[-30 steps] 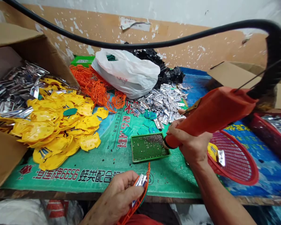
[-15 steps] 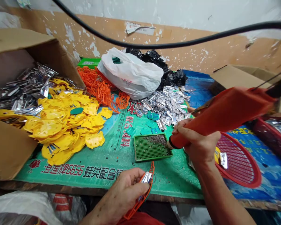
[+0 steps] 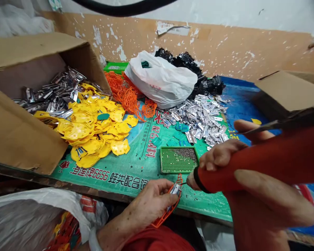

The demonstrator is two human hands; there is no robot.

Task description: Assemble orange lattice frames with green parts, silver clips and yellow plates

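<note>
My left hand (image 3: 153,200) pinches an orange plastic frame (image 3: 162,219) with a shiny metal clip (image 3: 175,189) on it, near the table's front edge. My right hand (image 3: 267,195) is wrapped round a power screwdriver (image 3: 240,169) covered in red-orange cloth. Its thin bit points left at the metal clip; whether it touches, I cannot tell. A thin pointed metal piece (image 3: 261,127) shows by the right fingers. Just beyond the hands lies a green perforated tray (image 3: 170,164) with many small screws (image 3: 187,152) at its far right.
Yellow plastic pieces (image 3: 94,129) spill from a cardboard box (image 3: 28,139) at left. Orange frames (image 3: 128,97), a white plastic bag (image 3: 162,80), black parts (image 3: 209,85) and metal clips (image 3: 204,118) lie farther back. Another box (image 3: 290,90) stands at right; a sack (image 3: 49,209) hangs below left.
My right hand has brought the screwdriver from the screw tray down and towards me, to the frame in my left hand. The left hand keeps its hold. The view has shifted left.
</note>
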